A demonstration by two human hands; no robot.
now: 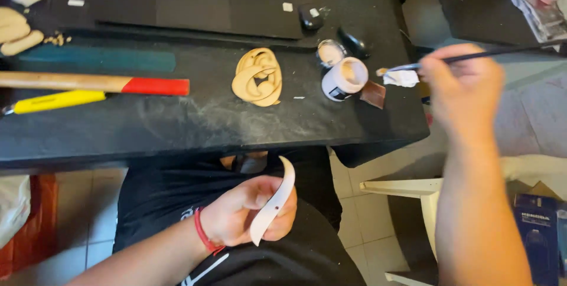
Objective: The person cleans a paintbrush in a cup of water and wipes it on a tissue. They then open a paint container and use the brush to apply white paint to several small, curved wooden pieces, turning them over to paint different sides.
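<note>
- Down near the lap, the left hand (pixel 251 212) curls around a curved white strip-shaped piece (pixel 273 200), thumb on its near face and fingers behind; the piece stands nearly upright, its upper tip just below the worktop (pixel 177 126) edge.
- The left forearm comes in from the lower left, a red band (pixel 204 233) on the wrist.
- Up at the right, the right hand (pixel 463 88) is closed on a thin dark paintbrush (pixel 472 57), back of the hand toward the camera, forearm rising from the bottom edge.
- The brush tip points left, above a scrap of white paper (pixel 403 78) at the worktop's right edge.
- Just left of the tip sits an open white paint jar (pixel 344 78), a second small jar (pixel 329 53) behind it.
- A layered tan wooden cutout (pixel 258 77) lies mid-worktop, well apart from both hands.
- A hammer with a red-banded wooden handle (pixel 94 83) and a yellow-handled tool (pixel 50 102) lie at the left.
</note>
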